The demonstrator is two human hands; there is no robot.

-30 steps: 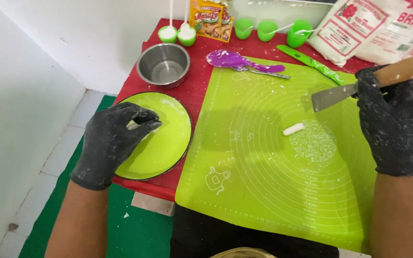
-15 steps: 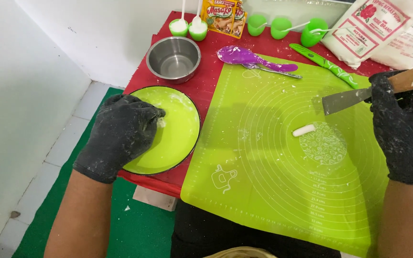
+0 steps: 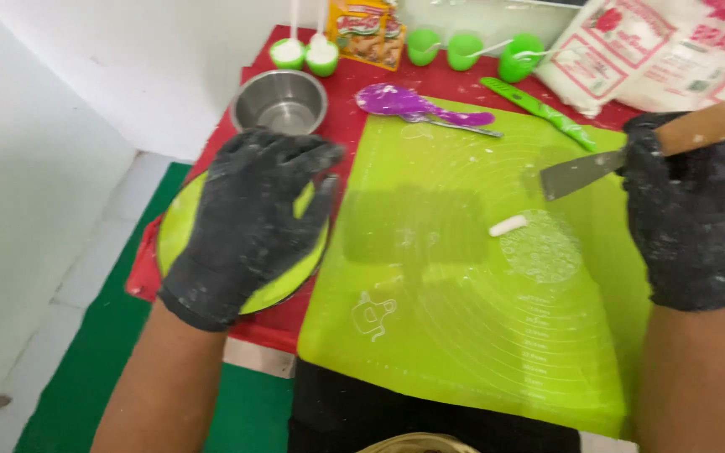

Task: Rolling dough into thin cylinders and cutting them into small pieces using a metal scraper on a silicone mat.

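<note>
Both my hands wear black flour-dusted gloves. My left hand (image 3: 249, 220) hovers palm down with fingers apart over a round green plate (image 3: 176, 225) at the table's left edge, holding nothing. My right hand (image 3: 688, 208) grips a knife (image 3: 582, 170) with a wooden handle, its blade pointing left above the green silicone mat (image 3: 455, 285). A small white piece of dough (image 3: 508, 225) lies on the mat just below the blade, beside a floury patch.
A steel bowl (image 3: 280, 101) stands behind the plate. A purple spoon (image 3: 409, 102), a green-handled knife (image 3: 535, 109), several green cups (image 3: 463, 49), a snack packet (image 3: 369, 32) and white flour sacks (image 3: 656, 54) line the back of the red table (image 3: 341, 117).
My left hand has lifted off the plate and spread its fingers, now nearer the camera. The right hand and knife have stayed above the mat.
</note>
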